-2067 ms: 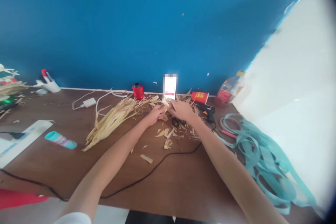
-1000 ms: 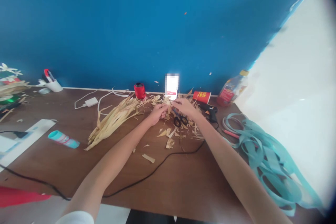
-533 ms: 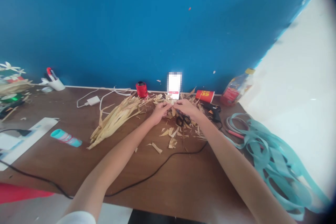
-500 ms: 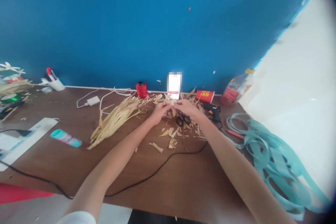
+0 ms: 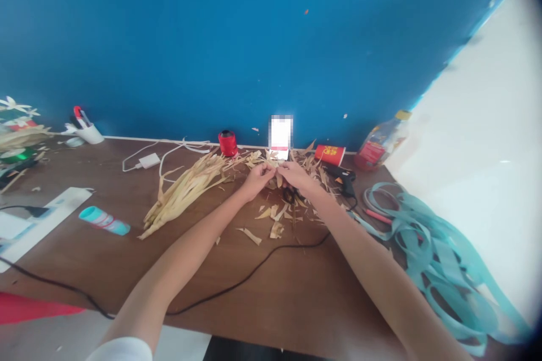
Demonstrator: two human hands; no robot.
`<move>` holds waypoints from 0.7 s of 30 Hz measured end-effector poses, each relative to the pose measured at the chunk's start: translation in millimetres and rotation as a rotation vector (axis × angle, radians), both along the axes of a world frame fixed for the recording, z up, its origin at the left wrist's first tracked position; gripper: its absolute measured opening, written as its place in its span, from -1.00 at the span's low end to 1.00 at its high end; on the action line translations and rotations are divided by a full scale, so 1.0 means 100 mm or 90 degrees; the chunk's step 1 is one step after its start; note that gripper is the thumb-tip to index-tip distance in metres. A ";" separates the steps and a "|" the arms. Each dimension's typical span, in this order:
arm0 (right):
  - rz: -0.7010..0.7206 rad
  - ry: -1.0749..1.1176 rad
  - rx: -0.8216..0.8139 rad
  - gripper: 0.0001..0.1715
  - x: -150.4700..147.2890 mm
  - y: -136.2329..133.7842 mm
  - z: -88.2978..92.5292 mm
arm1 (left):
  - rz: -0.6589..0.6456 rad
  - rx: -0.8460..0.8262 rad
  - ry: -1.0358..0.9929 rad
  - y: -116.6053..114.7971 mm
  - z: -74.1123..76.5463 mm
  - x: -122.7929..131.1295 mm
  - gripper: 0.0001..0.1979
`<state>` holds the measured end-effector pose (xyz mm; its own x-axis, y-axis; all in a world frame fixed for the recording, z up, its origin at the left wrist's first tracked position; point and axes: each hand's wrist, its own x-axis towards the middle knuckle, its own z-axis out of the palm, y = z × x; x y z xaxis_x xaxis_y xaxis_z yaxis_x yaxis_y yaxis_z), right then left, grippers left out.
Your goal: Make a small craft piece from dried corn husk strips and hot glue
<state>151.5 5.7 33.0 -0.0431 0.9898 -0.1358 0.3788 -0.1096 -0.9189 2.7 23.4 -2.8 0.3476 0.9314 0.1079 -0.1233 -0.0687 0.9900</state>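
My left hand (image 5: 257,180) and my right hand (image 5: 296,176) meet at the middle of the wooden table, their fingertips pinching a pale dried husk strip (image 5: 278,176) between them. Black-handled scissors (image 5: 290,196) lie just under my right hand, mostly hidden by it. A long bundle of dried husk strips (image 5: 182,194) lies to the left of my left hand. Loose husk scraps (image 5: 275,223) are scattered below both hands.
A hot glue gun (image 5: 344,179) and a red cup (image 5: 330,154) lie right of my hands. A red spool (image 5: 227,143) and an upright phone (image 5: 280,136) stand by the wall. A black cable (image 5: 254,271) crosses the table. Teal ribbon loops (image 5: 432,254) pile at right.
My hands have come closer together over the husk strip. My right hand now covers most of the scissors, which showed clearly before.
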 end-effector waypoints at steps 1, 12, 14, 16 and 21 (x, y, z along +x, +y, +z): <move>-0.009 0.009 -0.009 -0.87 -0.02 -0.01 0.02 | 0.005 0.010 0.006 -0.01 0.00 0.00 -0.69; -0.053 0.027 0.039 -0.88 -0.09 -0.01 0.04 | 0.032 0.000 -0.005 -0.08 0.11 0.02 -0.72; -0.055 0.022 0.047 -0.87 -0.09 0.00 0.01 | 0.026 0.012 0.001 -0.08 0.11 0.02 -0.71; -0.067 0.004 0.060 -0.86 -0.10 0.02 -0.03 | 0.022 0.038 0.012 -0.07 0.10 0.02 -0.70; -0.130 -0.060 0.132 -0.80 -0.18 0.04 -0.11 | 0.017 0.098 0.039 -0.02 0.06 -0.01 -0.67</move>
<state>133.9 9.4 21.6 0.1629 0.9837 0.0762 0.4522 -0.0059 -0.8919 2.2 21.4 3.2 0.3330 0.9147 0.2291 -0.0588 -0.2224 0.9732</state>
